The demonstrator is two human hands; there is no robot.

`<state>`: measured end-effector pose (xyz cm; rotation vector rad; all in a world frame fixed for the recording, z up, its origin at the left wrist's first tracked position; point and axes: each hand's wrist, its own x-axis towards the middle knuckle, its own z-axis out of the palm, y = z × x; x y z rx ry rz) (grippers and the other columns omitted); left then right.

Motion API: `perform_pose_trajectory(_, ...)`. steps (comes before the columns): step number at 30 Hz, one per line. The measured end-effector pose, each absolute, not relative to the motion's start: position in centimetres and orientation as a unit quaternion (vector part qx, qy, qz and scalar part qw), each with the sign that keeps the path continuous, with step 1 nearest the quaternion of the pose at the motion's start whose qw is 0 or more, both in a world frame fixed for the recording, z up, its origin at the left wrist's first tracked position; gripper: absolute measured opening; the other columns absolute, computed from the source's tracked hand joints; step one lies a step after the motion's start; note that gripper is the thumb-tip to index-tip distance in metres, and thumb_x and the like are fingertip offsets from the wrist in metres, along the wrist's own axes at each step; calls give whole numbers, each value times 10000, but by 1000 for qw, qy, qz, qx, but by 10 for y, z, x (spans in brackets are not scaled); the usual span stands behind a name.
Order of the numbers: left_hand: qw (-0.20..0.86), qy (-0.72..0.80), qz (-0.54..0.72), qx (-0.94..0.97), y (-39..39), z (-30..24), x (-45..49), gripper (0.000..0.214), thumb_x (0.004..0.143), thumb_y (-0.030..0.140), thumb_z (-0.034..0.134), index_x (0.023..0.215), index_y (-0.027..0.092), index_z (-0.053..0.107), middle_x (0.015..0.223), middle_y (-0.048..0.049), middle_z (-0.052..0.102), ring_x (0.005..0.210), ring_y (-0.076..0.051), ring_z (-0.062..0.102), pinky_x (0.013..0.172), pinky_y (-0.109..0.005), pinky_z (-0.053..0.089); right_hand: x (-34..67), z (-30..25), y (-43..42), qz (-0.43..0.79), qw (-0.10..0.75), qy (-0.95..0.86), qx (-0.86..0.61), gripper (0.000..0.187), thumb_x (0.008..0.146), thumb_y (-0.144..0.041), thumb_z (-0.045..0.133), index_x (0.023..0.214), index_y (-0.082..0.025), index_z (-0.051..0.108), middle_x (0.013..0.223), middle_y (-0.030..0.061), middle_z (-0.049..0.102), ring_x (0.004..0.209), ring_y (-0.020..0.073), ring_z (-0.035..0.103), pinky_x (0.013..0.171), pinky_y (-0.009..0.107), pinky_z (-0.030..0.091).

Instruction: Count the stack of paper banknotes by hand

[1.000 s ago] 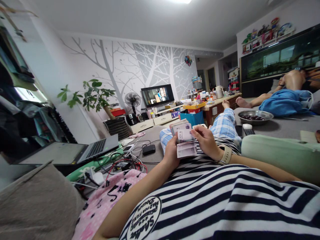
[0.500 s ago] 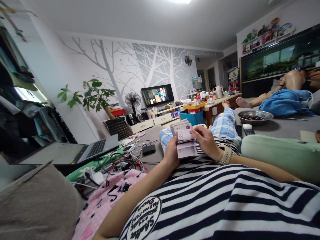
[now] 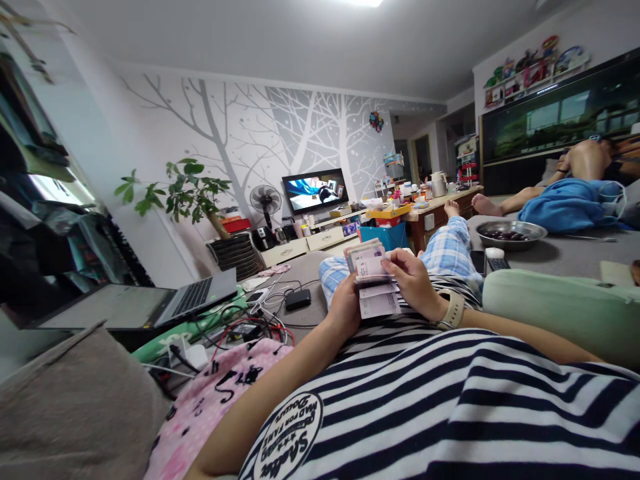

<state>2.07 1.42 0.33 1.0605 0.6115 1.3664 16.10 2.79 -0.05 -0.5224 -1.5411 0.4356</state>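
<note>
A stack of pale purple banknotes (image 3: 371,265) is held over my lap, with some notes folded down toward me below the fingers. My left hand (image 3: 346,303) is closed around the left edge of the stack, its thumb at the front. From the other side, my right hand (image 3: 411,280) pinches the top note near its right edge between thumb and fingers. A watch with a light band (image 3: 453,311) sits on my right wrist. The far side of the stack and several fingertips are hidden.
An open laptop (image 3: 193,297) lies to the left beside tangled cables and a small black box (image 3: 298,299). On the right are a metal bowl (image 3: 511,235) of dark round fruit, a remote (image 3: 499,264) and a green cushion (image 3: 555,303). Another person's legs (image 3: 520,197) rest beyond the bowl.
The folded-down notes have shifted slightly right and lower, and another note edge shows among them. My right hand still pinches the top note. The television picture is different.
</note>
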Motion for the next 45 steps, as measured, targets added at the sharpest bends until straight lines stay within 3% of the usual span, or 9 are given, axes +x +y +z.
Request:
perform_pose_trajectory(12, 649, 273, 578, 413, 4, 15, 25, 301, 729, 256, 606, 989, 124, 679, 902, -103, 738, 833, -276, 694, 796, -392, 543, 161, 2, 26, 193, 654, -699, -215, 258, 892, -379, 513, 711, -196, 501, 677, -20, 488, 657, 131, 441, 638, 256, 366)
perform_pose_trajectory(23, 651, 275, 573, 415, 6, 15, 21, 301, 739, 234, 606, 1010, 129, 682, 881, -93, 747, 909, -271, 690, 859, -372, 525, 161, 3, 22, 200, 628, -716, -230, 310, 886, -406, 481, 655, -199, 473, 666, -11, 487, 684, 142, 453, 669, 261, 384)
perform_pose_trajectory(32, 636, 289, 581, 418, 10, 12, 22, 330, 764, 291, 608, 1055, 152, 676, 868, -93, 746, 892, -284, 694, 834, -386, 538, 160, 0, 26, 211, 636, -717, -195, 295, 882, -423, 520, 695, -196, 519, 696, -11, 510, 687, 137, 461, 674, 266, 384)
perform_pose_trajectory(39, 647, 262, 583, 415, 18, 7, 18, 354, 788, 367, 614, 1072, 159, 651, 908, -92, 741, 921, -287, 688, 853, -395, 539, 161, -1, 23, 183, 632, -730, -189, 224, 884, -411, 536, 846, -202, 604, 758, -1, 589, 734, 146, 530, 745, 281, 420)
perform_pose_trajectory(45, 658, 282, 580, 389, 15, 10, 17, 367, 859, 373, 537, 1127, 141, 629, 907, -102, 740, 870, -260, 700, 874, -384, 531, 164, -2, 21, 177, 621, -741, -185, 300, 894, -448, 513, 762, -197, 610, 757, 19, 611, 748, 161, 554, 754, 300, 435)
